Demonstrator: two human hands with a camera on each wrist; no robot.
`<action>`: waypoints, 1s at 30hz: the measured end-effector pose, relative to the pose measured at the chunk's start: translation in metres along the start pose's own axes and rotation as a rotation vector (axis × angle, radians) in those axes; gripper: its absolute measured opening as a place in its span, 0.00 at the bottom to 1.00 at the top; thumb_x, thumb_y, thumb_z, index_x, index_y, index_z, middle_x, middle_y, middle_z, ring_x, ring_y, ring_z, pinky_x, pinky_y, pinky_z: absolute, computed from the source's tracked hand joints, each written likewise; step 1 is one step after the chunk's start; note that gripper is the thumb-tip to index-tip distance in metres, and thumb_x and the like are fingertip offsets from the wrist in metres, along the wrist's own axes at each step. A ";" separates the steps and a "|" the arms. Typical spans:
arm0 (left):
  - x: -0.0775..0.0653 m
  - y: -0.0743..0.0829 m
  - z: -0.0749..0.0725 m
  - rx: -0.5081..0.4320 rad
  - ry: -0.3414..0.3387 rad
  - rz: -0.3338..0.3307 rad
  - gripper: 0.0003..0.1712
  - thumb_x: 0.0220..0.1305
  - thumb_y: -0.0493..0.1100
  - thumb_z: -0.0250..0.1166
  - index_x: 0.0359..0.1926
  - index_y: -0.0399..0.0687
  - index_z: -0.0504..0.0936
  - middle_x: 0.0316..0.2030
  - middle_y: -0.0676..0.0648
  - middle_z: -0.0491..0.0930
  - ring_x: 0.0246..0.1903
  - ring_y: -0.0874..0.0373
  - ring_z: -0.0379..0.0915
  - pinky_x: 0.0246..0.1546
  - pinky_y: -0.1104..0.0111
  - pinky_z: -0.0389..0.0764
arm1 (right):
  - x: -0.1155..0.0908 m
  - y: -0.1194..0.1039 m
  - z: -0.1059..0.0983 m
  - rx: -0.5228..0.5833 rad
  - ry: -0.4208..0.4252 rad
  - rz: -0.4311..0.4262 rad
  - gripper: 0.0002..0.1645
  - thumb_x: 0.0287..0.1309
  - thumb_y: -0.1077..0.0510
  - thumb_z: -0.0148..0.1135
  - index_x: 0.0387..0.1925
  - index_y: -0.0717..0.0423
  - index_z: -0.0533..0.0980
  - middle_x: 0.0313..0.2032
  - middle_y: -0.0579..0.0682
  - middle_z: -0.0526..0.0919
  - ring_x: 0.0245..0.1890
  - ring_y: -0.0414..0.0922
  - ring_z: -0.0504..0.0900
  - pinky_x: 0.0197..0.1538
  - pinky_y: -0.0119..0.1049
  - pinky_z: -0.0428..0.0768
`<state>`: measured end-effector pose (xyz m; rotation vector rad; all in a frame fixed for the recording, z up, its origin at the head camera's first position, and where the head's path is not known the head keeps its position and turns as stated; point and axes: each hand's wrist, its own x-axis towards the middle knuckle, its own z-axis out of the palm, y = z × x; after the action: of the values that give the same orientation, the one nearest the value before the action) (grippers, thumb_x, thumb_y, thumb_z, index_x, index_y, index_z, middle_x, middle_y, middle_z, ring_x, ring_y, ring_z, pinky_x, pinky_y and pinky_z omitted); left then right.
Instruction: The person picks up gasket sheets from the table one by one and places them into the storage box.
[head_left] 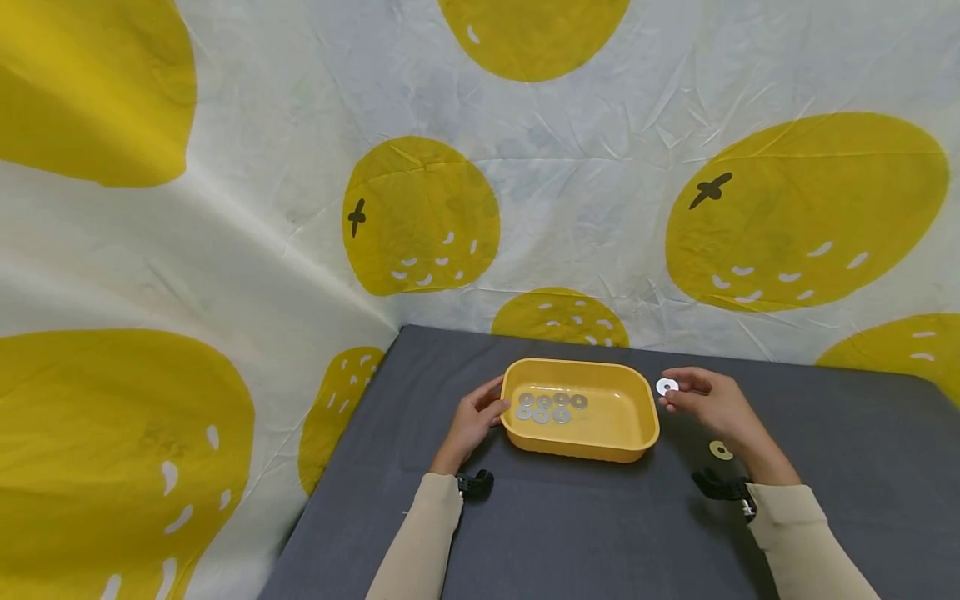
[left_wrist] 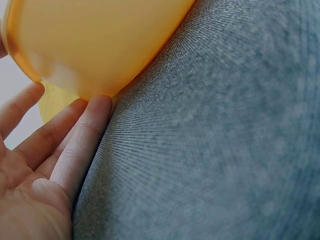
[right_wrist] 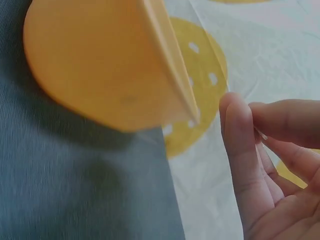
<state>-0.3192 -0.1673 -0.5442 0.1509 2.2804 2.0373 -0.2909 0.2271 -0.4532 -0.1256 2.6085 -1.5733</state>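
A yellow plastic tray (head_left: 581,454) stands on the dark cloth, with several silver washers (head_left: 561,415) lying flat in two rows in its left half. My left hand (head_left: 470,422) grips the tray's left end, thumb over the rim; in the left wrist view its fingers (left_wrist: 75,150) touch the outer wall. Just beyond the tray's right end, my right hand (head_left: 708,404) pinches a silver washer (head_left: 662,387) between thumb and fingers above the table. In the right wrist view that washer is mostly hidden by the fingertips (right_wrist: 237,117).
A gold-toned washer (head_left: 721,450) lies on the table near the right wrist. Grey cloth (head_left: 570,533) covers the table. White fabric with yellow fruit shapes (head_left: 570,208) hangs behind and at the left.
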 end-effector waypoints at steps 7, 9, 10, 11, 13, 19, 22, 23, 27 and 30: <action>-0.001 0.001 0.000 -0.001 -0.004 0.010 0.29 0.71 0.46 0.66 0.71 0.64 0.75 0.61 0.42 0.81 0.55 0.53 0.81 0.50 0.63 0.87 | 0.010 -0.012 0.016 0.085 -0.027 0.006 0.30 0.69 0.61 0.63 0.68 0.69 0.70 0.43 0.56 0.82 0.41 0.41 0.89 0.48 0.39 0.88; -0.002 0.001 0.000 -0.008 -0.006 0.010 0.29 0.71 0.45 0.66 0.71 0.63 0.74 0.62 0.41 0.81 0.55 0.53 0.80 0.50 0.64 0.87 | 0.012 -0.014 0.021 0.112 -0.038 0.005 0.29 0.69 0.62 0.64 0.67 0.70 0.70 0.43 0.56 0.82 0.41 0.42 0.89 0.47 0.38 0.88; -0.002 0.002 0.000 -0.013 -0.006 0.010 0.29 0.71 0.45 0.66 0.71 0.62 0.74 0.62 0.41 0.80 0.56 0.53 0.80 0.50 0.64 0.87 | 0.014 -0.014 0.024 0.122 -0.046 0.001 0.29 0.68 0.63 0.63 0.67 0.70 0.70 0.43 0.56 0.82 0.41 0.42 0.89 0.47 0.37 0.88; -0.003 0.002 0.000 -0.017 -0.006 0.012 0.29 0.71 0.45 0.66 0.72 0.61 0.74 0.62 0.40 0.80 0.56 0.52 0.80 0.50 0.64 0.87 | 0.015 -0.015 0.026 0.135 -0.052 -0.006 0.29 0.68 0.64 0.63 0.67 0.71 0.69 0.42 0.56 0.82 0.41 0.41 0.89 0.46 0.36 0.89; -0.003 0.002 -0.001 -0.023 -0.007 0.011 0.30 0.72 0.44 0.65 0.72 0.59 0.73 0.62 0.39 0.80 0.56 0.53 0.80 0.49 0.64 0.87 | 0.017 -0.017 0.031 0.155 -0.066 -0.022 0.29 0.68 0.65 0.63 0.66 0.73 0.69 0.42 0.57 0.82 0.39 0.40 0.89 0.46 0.36 0.89; -0.004 0.005 0.000 -0.020 -0.001 -0.003 0.30 0.72 0.43 0.64 0.73 0.57 0.73 0.62 0.38 0.80 0.55 0.54 0.80 0.49 0.65 0.87 | 0.021 -0.024 0.047 0.201 -0.097 -0.044 0.29 0.67 0.66 0.63 0.66 0.75 0.69 0.43 0.61 0.81 0.38 0.38 0.89 0.48 0.39 0.89; -0.005 0.008 0.000 -0.020 -0.008 -0.007 0.30 0.72 0.41 0.64 0.73 0.54 0.73 0.62 0.37 0.79 0.55 0.52 0.80 0.49 0.64 0.87 | 0.023 -0.027 0.054 0.200 -0.104 -0.042 0.28 0.67 0.66 0.63 0.65 0.74 0.69 0.44 0.62 0.81 0.39 0.41 0.90 0.50 0.44 0.88; -0.005 0.009 0.000 -0.020 -0.012 -0.009 0.30 0.72 0.40 0.64 0.73 0.53 0.73 0.62 0.36 0.79 0.55 0.52 0.80 0.49 0.64 0.87 | 0.024 -0.028 0.057 0.204 -0.105 -0.039 0.28 0.67 0.66 0.63 0.65 0.74 0.70 0.44 0.62 0.80 0.39 0.41 0.90 0.50 0.45 0.88; -0.006 0.011 0.000 -0.024 -0.017 -0.007 0.30 0.71 0.40 0.65 0.73 0.51 0.73 0.61 0.36 0.80 0.55 0.50 0.81 0.49 0.63 0.87 | 0.029 -0.029 0.068 0.198 -0.124 -0.033 0.27 0.68 0.67 0.63 0.65 0.74 0.70 0.43 0.62 0.80 0.39 0.42 0.90 0.50 0.45 0.88; -0.006 0.009 0.000 -0.020 -0.009 -0.003 0.30 0.71 0.42 0.65 0.73 0.55 0.73 0.62 0.38 0.80 0.56 0.52 0.80 0.50 0.63 0.87 | 0.032 -0.031 0.076 0.212 -0.160 -0.039 0.28 0.68 0.67 0.63 0.65 0.75 0.69 0.42 0.61 0.79 0.40 0.44 0.90 0.50 0.46 0.88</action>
<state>-0.3131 -0.1667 -0.5348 0.1550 2.2523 2.0529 -0.3129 0.1424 -0.4621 -0.2745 2.3183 -1.7614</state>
